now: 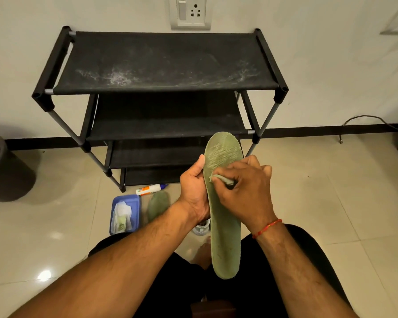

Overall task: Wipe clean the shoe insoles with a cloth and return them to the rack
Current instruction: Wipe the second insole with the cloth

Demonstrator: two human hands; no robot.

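A long green insole (224, 230) is held upright in front of me, toe end up. My left hand (194, 191) grips its left edge near the middle, thumb along the rim. My right hand (246, 187) pinches a small green cloth (221, 179) and presses it on the insole's upper face. A second green insole (157, 205) lies on the floor beside a blue tray. The black shoe rack (161, 63) stands against the wall ahead, its dusty top shelf bare.
A blue tray (136, 203) with white and green wipes lies on the tiled floor left of my hands. A white glue bottle (149, 189) lies by the rack's foot. A dark bin (2, 171) stands far left. A cable (365, 120) trails at right.
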